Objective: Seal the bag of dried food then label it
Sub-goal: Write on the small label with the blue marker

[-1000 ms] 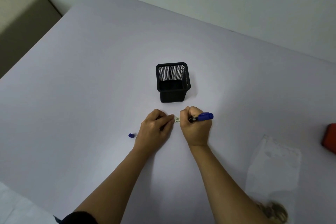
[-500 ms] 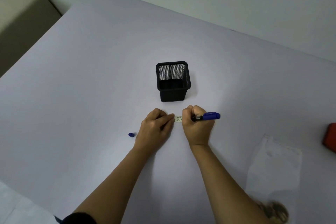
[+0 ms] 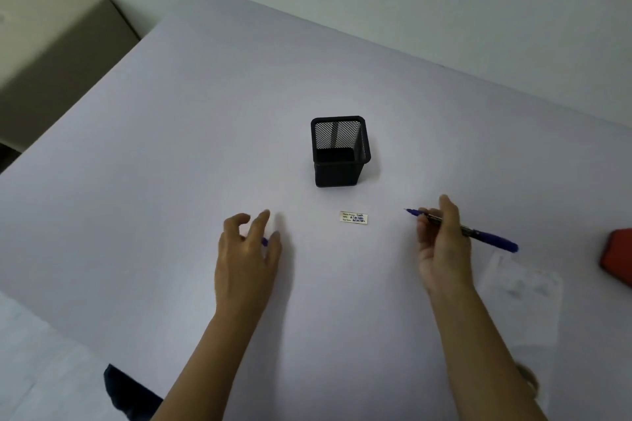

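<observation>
A small white label [image 3: 354, 217] with blue handwriting lies flat on the table, in front of the pen holder, with neither hand touching it. My right hand [image 3: 443, 246] is to the label's right and grips an uncapped blue pen [image 3: 478, 234], tip pointing left. My left hand [image 3: 248, 251] hovers to the label's left, fingers spread and loosely bent, holding nothing. The blue pen cap [image 3: 264, 241] peeks out between its fingers on the table. The clear bag of dried food [image 3: 523, 304] lies at the right, partly behind my right forearm.
A black mesh pen holder [image 3: 339, 151] stands upright just beyond the label. A red object [image 3: 617, 255] sits at the right edge. The white table [image 3: 171, 147] stretches wide to the left and back; a beige box [image 3: 48, 37] is off its left side.
Both hands have pulled away from the label: the left moved left over the pen cap, the right moved right with the pen. The label now lies uncovered.
</observation>
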`<state>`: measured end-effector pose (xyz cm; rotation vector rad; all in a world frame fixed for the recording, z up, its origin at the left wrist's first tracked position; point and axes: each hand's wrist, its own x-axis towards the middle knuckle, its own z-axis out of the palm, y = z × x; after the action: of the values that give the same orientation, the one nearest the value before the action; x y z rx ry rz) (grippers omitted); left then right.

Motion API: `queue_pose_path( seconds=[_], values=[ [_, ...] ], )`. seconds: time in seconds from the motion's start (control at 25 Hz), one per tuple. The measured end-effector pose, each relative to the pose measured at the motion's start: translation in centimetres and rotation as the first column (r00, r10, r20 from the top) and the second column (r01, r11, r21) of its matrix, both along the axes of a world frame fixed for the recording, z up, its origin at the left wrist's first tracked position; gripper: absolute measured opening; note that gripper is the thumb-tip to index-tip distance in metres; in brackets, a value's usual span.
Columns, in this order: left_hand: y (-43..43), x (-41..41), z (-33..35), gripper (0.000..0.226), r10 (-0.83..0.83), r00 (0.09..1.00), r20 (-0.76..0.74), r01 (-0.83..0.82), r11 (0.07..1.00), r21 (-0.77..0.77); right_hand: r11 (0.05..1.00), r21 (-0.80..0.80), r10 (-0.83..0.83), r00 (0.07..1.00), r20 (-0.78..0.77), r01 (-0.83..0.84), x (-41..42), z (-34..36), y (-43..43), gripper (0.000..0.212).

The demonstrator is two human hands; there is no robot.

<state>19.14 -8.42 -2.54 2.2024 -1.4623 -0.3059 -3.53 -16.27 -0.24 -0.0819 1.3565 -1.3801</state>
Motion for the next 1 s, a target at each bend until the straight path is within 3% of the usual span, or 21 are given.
queue_pose_path(
  seconds=[0.12, 0.2, 0.28, 0.32, 0.36, 0.4, 0.44, 0.64, 1.0],
  values=[
    [0.9, 0.9, -0.9, 0.024, -0.129, 0.99, -0.057, 0.134, 0.986, 0.099, 0.999, -0.036, 0.047, 0.976, 0.211, -0.04, 0.1, 2.0, 0.9, 0.023],
    [0.9, 0.5, -0.3, 0.014, -0.152, 0.98, -0.132, 0.162, 0.985, 0.064, 0.991, -0.059, 0.126, 0.98, 0.153, -0.119, 1.0, 3.1, 1.4, 0.021],
    [0.3, -0.6, 1.5, 0.015, -0.037, 0.914, -0.403, 0.041, 0.999, 0.001, 0.97, -0.089, 0.228, 0.974, 0.02, -0.225, 2.0, 3.9, 1.8, 0.018],
    [-0.1, -1.3, 2.8, 0.017, 0.034, 0.779, -0.626, -0.03, 0.999, 0.017, 0.954, -0.106, 0.277, 0.96, -0.035, -0.279, 2.6, 4.2, 2.1, 0.016],
    [-0.6, -2.2, 4.1, 0.018, 0.086, 0.566, -0.82, -0.068, 0.996, 0.058, 0.941, -0.12, 0.311, 0.948, -0.068, -0.317, 3.1, 4.4, 2.5, 0.014],
    [-1.0, -2.9, 5.1, 0.018, 0.115, 0.36, -0.926, -0.091, 0.992, 0.088, 0.934, -0.13, 0.325, 0.942, -0.081, -0.333, 3.5, 4.6, 2.8, 0.011],
    [-1.3, -3.4, 5.7, 0.016, 0.121, 0.277, -0.953, -0.099, 0.99, 0.097, 0.933, -0.141, 0.324, 0.943, -0.079, -0.332, 3.8, 4.7, 3.1, 0.01],
    [-1.9, -4.9, 6.8, 0.013, 0.17, 0.181, -0.969, -0.18, 0.974, 0.138, 0.929, -0.168, 0.316, 0.944, -0.097, -0.329, 4.7, 4.9, 3.5, 0.009],
    [-1.9, -5.0, 7.6, 0.013, 0.153, 0.177, -0.972, -0.16, 0.979, 0.125, 0.921, -0.208, 0.318, 0.944, -0.088, -0.329, 4.2, 4.7, 3.4, 0.008]
  ],
)
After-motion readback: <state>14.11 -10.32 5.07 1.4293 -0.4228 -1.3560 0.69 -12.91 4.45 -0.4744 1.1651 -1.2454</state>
